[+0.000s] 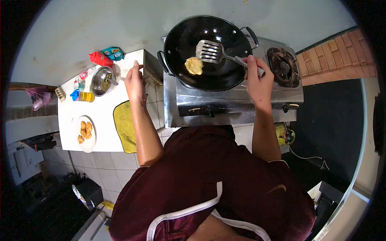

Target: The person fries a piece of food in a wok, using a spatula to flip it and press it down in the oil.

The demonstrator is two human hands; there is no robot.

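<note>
Spatula, slotted: my right hand clamped on it; I'd slide it low under fritter, seven o'clock; left hand flat, empty, on counter.

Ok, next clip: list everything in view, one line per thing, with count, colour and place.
round black wok: 1, black, on the stove's left burner
steel gas stove: 1, silver, centre
slotted metal spatula: 1, silver, inside the wok
flat fried piece: 1, pale yellow, in the wok
white countertop: 1, white, left of the stove
steel bowl: 1, silver, far end of the countertop
red packet: 1, red, beyond the bowl
white plate: 1, white, near-left, bearing golden pieces
yellow cloth: 1, yellow, countertop's near edge
left hand: 1, resting on the countertop
right hand: 1, gripping the spatula's handle
</note>
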